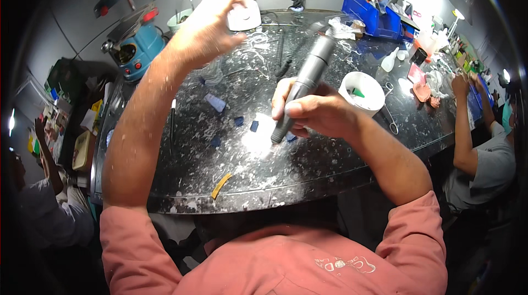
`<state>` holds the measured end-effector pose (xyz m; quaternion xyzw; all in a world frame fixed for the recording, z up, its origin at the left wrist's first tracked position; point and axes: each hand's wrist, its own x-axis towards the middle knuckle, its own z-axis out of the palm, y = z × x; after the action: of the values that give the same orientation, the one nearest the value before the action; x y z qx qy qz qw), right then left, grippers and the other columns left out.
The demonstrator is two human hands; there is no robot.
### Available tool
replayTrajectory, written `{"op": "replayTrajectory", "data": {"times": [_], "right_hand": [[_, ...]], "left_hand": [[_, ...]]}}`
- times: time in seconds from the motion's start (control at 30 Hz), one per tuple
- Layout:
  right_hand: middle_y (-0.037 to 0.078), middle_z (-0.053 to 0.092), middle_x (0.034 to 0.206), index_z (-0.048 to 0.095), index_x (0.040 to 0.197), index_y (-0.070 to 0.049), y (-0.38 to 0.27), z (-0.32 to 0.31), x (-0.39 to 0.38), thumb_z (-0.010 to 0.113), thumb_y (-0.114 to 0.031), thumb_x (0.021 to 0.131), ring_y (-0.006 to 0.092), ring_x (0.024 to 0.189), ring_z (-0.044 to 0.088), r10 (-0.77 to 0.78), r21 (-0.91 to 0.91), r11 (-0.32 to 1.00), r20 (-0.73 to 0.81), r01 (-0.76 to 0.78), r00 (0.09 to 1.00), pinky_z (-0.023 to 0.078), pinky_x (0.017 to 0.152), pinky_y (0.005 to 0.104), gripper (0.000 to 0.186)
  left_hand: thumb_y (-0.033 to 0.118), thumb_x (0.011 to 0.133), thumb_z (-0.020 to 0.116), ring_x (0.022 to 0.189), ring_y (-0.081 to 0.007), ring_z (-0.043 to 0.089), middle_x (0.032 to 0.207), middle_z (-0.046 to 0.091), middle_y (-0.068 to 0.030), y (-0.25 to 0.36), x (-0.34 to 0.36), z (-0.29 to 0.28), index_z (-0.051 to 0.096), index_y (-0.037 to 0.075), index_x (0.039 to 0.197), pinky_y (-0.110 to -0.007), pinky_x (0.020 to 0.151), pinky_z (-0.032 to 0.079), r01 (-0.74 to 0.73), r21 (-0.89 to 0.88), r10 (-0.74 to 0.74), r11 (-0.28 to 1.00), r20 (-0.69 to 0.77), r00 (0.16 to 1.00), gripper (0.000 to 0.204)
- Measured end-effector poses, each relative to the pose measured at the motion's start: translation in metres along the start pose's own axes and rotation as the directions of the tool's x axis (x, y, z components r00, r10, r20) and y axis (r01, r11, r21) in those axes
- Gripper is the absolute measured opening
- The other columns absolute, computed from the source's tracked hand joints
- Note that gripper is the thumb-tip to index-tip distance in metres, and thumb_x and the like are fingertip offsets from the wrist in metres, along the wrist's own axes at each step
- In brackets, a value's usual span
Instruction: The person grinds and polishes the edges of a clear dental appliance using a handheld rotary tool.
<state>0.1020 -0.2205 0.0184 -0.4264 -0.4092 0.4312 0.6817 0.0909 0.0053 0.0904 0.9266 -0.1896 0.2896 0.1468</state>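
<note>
Right hand (324,110) wraps grey tool (307,75), frame centre, tilted, lower end toward lower left. Left hand (212,28) raised at upper centre-left, fingers spread, holding nothing. Blue bits (254,126) on worktop (192,176), centre. White tub (367,81) right of centre, scissors (391,114) just beside.

A hand could pass over the bench (324,165) at lower right of centre, beyond the yellow strip (221,185), but the right hand (325,111) with its grey handpiece (312,69) blocks the centre, the white tub (378,98) and scissors (391,121) the mid-right, and the blue bin (380,21) the upper right.
</note>
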Motion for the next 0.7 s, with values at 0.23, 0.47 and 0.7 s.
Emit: {"op": "replayTrajectory", "data": {"times": [0.23, 0.47, 0.7], "right_hand": [[0.004, 0.059, 0.08, 0.06, 0.097, -0.003, 0.021, 0.005, 0.011, 0.061, -0.014, 0.079, 0.006, 0.068, 0.052, -0.194, -0.381, 0.919, -0.214, 0.101, 0.957, 0.042, 0.062, 0.021, 0.022], [0.007, 0.058, 0.094, 0.059, 0.099, -0.002, 0.023, -0.012, 0.012, 0.06, -0.018, 0.081, 0.0115, 0.085, 0.055, -0.293, -0.532, 0.833, -0.196, 0.149, 0.936, 0.043, 0.075, 0.0251, 0.023], [0.005, 0.059, 0.088, 0.059, 0.097, -0.003, 0.022, -0.011, 0.015, 0.061, -0.018, 0.081, 0.0079, 0.079, 0.054, -0.244, -0.455, 0.884, -0.253, 0.108, 0.936, 0.043, 0.07, 0.0225, 0.022]], "left_hand": [[0.031, 0.077, 0.06, 0.077, -0.0335, 0.061, 0.08, 0.063, -0.0167, -0.116, 0.038, 0.095, 0.049, 0.002, 0.105, -0.043, 0.069, 0.048, 0.247, 0.501, -0.264, 0.829, -0.039, 0.964, 0.042], [0.027, 0.078, 0.048, 0.076, -0.0359, 0.062, 0.078, 0.063, -0.0207, -0.138, 0.08, 0.128, 0.059, 0.001, 0.086, -0.045, 0.07, 0.049, 0.388, 0.536, -0.407, 0.75, -0.089, 0.909, 0.029], [0.026, 0.083, 0.039, 0.042, -0.0103, 0.043, 0.061, 0.057, -0.0034, -0.174, 0.085, 0.111, 0.058, 0.003, 0.077, -0.026, 0.039, 0.031, 0.898, -0.379, -0.852, 0.224, 0.372, 0.369, 0.03]]}}
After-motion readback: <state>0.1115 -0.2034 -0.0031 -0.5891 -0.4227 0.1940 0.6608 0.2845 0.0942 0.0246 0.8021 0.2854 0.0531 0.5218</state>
